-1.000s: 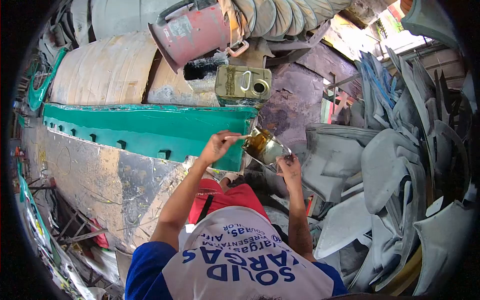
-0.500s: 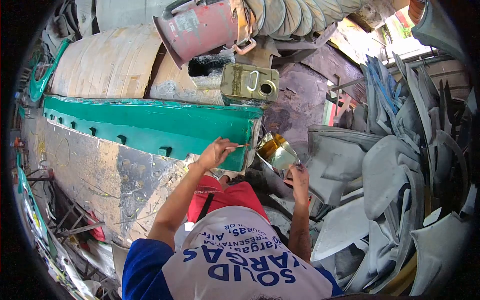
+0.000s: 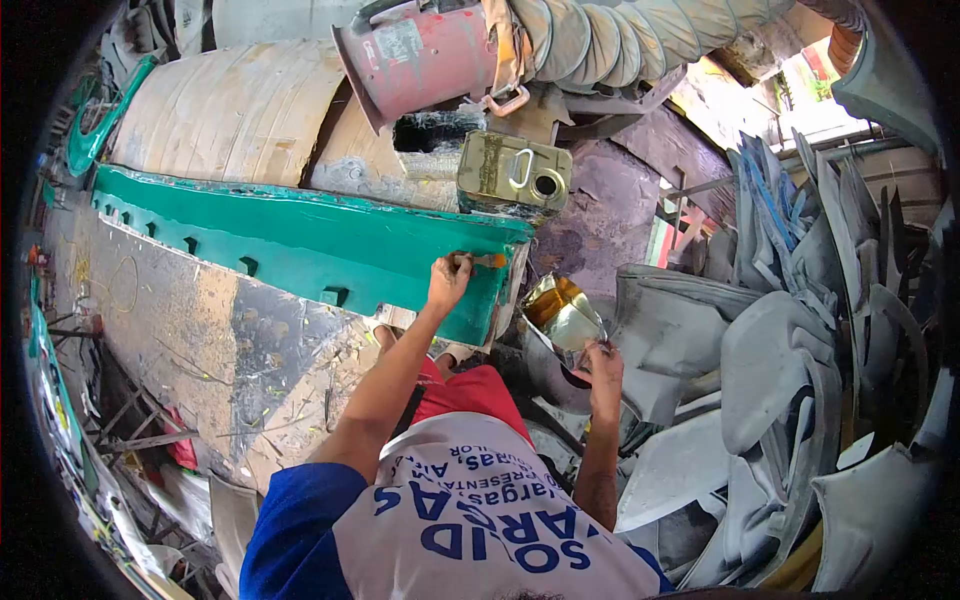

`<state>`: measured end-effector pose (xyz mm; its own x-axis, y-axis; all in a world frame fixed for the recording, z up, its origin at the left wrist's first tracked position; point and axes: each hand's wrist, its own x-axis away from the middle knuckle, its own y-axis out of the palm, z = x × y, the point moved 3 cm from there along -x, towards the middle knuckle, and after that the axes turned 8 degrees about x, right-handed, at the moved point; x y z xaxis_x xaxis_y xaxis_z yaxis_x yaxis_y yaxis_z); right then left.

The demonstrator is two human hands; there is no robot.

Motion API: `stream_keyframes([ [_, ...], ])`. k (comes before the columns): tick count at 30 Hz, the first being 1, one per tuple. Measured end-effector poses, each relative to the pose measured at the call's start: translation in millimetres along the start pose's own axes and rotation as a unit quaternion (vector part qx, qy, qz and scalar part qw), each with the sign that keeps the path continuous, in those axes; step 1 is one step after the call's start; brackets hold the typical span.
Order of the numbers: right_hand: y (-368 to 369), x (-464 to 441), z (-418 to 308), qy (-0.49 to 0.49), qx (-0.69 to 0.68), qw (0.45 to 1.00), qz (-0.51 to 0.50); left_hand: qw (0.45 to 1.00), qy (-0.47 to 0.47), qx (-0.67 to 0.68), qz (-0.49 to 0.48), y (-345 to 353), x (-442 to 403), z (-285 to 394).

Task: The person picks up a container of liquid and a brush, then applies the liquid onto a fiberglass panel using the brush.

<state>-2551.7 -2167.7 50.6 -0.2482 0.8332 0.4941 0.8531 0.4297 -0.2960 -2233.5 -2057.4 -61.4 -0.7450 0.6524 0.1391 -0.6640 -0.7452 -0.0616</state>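
My left hand is closed round the handle of a small paintbrush. The brush's tip meets the right end of a long green panel, which looks glossy and has a row of small blocks along its near edge. Just right of that panel, my right hand grips the near edge of a cut-open metal can. Amber liquid shows inside the can, which is tilted. Some fingers of my right hand are hidden behind the metal.
A rectangular tin with a round hole stands behind the panel. Beyond it lies a pink blower joined to a ribbed duct. Stacked grey moulded parts crowd the right side. A brown curved sheet lies at the back left.
My left hand has moved the brush up and away from me along the panel's right end. My right hand still holds the can in nearly the same place. The whole view has shifted slightly.
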Motion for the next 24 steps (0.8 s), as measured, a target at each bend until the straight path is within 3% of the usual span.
stream_keyframes([
  [1,0,0,-1,0.009,0.004,1.000,-0.005,0.997,0.022,-0.071,0.033,-2,4,7],
  [7,2,3,-3,0.028,-0.016,0.999,-0.015,0.996,0.051,0.011,0.070,1,4,19],
  [9,0,2,-5,0.027,-0.018,0.999,-0.016,0.987,0.122,-0.084,0.063,10,-2,9],
  [10,0,2,-7,0.027,-0.012,0.999,-0.014,0.996,0.033,-0.084,0.024,1,0,17],
  [11,1,1,-8,0.027,-0.008,1.000,-0.012,0.995,0.036,-0.085,0.027,-6,1,31],
  [12,-1,-1,-5,0.037,-0.009,0.999,-0.014,0.989,0.119,-0.087,0.011,-10,4,47],
  [13,-2,-1,-1,0.041,-0.011,0.999,-0.014,0.976,0.198,-0.089,-0.007,-14,10,55],
  [14,-2,-2,4,0.032,-0.015,0.999,-0.016,0.932,0.282,-0.211,-0.088,-11,10,40],
  [15,-1,-3,3,0.020,-0.020,0.999,-0.017,0.931,0.282,-0.213,-0.090,-9,13,38],
  [18,-2,-2,-2,0.017,-0.009,1.000,-0.014,0.848,0.261,-0.396,-0.237,11,35,27],
  [24,1,-4,0,0.024,-0.047,0.998,-0.038,0.763,0.323,-0.447,-0.336,-17,62,36],
])
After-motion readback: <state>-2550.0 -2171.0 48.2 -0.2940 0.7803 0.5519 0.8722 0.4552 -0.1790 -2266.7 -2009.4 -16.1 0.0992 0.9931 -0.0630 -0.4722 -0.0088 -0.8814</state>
